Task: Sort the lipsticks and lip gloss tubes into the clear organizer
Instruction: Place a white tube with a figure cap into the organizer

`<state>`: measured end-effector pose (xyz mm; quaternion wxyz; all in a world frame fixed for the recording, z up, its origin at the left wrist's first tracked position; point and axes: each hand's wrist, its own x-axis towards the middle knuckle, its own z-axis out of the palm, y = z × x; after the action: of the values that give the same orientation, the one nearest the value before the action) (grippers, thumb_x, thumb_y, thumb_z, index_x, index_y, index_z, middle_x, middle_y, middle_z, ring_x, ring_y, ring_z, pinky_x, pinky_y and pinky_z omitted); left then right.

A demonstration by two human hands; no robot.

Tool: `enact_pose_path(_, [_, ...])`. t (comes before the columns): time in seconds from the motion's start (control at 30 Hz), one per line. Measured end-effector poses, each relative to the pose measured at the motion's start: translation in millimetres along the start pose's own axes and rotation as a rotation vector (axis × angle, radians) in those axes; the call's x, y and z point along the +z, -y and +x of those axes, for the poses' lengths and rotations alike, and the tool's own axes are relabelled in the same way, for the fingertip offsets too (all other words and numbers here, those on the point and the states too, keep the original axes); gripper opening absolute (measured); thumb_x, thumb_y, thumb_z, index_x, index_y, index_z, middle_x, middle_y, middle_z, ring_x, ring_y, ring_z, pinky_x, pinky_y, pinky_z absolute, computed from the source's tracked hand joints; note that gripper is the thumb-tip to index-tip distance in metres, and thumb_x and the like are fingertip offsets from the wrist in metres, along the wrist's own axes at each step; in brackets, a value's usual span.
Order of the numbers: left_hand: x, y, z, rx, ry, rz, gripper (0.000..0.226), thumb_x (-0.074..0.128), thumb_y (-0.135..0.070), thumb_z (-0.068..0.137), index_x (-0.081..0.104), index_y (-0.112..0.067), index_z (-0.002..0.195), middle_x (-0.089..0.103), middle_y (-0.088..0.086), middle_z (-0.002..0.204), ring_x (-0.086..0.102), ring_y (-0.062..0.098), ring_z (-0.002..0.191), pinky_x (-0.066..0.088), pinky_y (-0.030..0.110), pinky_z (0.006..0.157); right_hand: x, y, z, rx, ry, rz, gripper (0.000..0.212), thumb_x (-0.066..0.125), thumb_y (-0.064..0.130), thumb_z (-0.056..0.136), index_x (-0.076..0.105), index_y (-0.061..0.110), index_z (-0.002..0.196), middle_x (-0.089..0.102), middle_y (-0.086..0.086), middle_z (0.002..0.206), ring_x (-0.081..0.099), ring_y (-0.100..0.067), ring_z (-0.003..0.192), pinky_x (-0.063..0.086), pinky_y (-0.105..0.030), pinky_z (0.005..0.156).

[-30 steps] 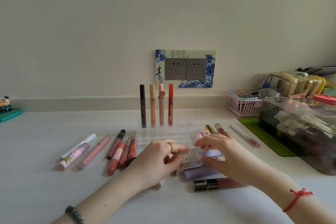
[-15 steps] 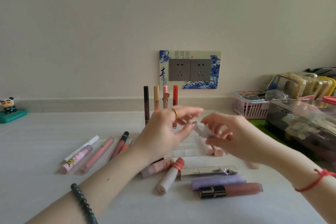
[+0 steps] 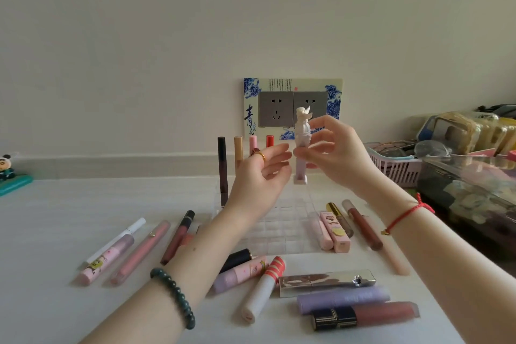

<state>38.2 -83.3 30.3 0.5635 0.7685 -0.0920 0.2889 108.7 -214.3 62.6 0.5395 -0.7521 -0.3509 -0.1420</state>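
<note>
My right hand (image 3: 332, 152) holds a white figurine-topped lip tube (image 3: 302, 145) upright in the air above the clear organizer (image 3: 275, 227). My left hand (image 3: 259, 179) hovers beside the tube with its fingers apart, close to it; I cannot tell if they touch. Three or more slim tubes stand in the organizer's back row, the dark brown one (image 3: 222, 170) at the left. Loose tubes lie on the white table: a pink group (image 3: 134, 248) at the left, a silver lipstick (image 3: 326, 282) and a lilac tube (image 3: 343, 300) in front.
A pink basket (image 3: 391, 165) and a clear storage box (image 3: 474, 198) full of items stand at the right. A small panda figure (image 3: 7, 165) sits at the far left by the wall. A double wall socket (image 3: 291, 107) is behind the organizer.
Both hands rose from the table front to above the organizer. My right hand now holds the white figurine tube upright and higher; my left hand has opened beside it.
</note>
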Motion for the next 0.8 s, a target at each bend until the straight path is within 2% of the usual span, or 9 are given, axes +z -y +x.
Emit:
enact_pose_path(0.2, [2, 12, 2, -0.02, 0.03, 0.017, 0.042, 0.05, -0.001, 0.088, 0.05, -0.015, 0.127, 0.054, -0.022, 0.103, 0.053, -0.013, 0.09, 0.04, -0.003, 0.07, 17, -22, 11, 0.029, 0.005, 0.08, 0.026, 0.07, 0.008, 0.077, 0.053, 0.017, 0.095, 0.067, -0.006, 0.085, 0.069, -0.019, 0.077, 0.06, -0.038, 0.064])
enact_pose_path(0.33, [2, 20, 5, -0.045, 0.059, 0.043, 0.049, 0.048, 0.006, 0.086, 0.045, -0.012, 0.131, 0.051, -0.015, 0.111, 0.05, -0.005, 0.101, 0.038, -0.005, 0.072, 23, -33, 17, 0.033, 0.008, 0.074, 0.029, 0.069, 0.009, 0.077, 0.053, 0.015, 0.1, 0.067, -0.008, 0.087, 0.068, -0.017, 0.079, 0.06, -0.031, 0.062])
enact_pose_path(0.47, [2, 26, 5, -0.06, 0.098, 0.079, 0.052, 0.046, 0.007, 0.086, 0.042, -0.015, 0.133, 0.048, -0.016, 0.115, 0.046, -0.005, 0.107, 0.035, -0.007, 0.073, 24, -41, 18, 0.038, 0.02, 0.083, 0.027, 0.068, 0.008, 0.078, 0.053, 0.014, 0.1, 0.066, -0.008, 0.088, 0.068, -0.016, 0.08, 0.059, -0.028, 0.062])
enact_pose_path(0.67, [1, 33, 5, -0.082, 0.099, 0.11, 0.051, 0.049, 0.003, 0.086, 0.042, -0.016, 0.133, 0.049, -0.014, 0.115, 0.046, -0.003, 0.11, 0.035, -0.006, 0.075, 28, -45, 19, 0.034, 0.05, 0.058, 0.026, 0.068, 0.009, 0.078, 0.054, 0.013, 0.1, 0.066, -0.008, 0.089, 0.068, -0.019, 0.082, 0.059, -0.032, 0.066])
enact_pose_path(0.8, [1, 37, 4, -0.102, 0.101, 0.124, 0.05, 0.048, 0.003, 0.086, 0.043, -0.016, 0.133, 0.051, -0.011, 0.117, 0.048, -0.001, 0.108, 0.036, -0.006, 0.075, 31, -50, 18, 0.034, 0.048, 0.01, 0.029, 0.07, 0.012, 0.077, 0.054, 0.015, 0.101, 0.067, -0.007, 0.088, 0.067, -0.02, 0.081, 0.057, -0.039, 0.075])
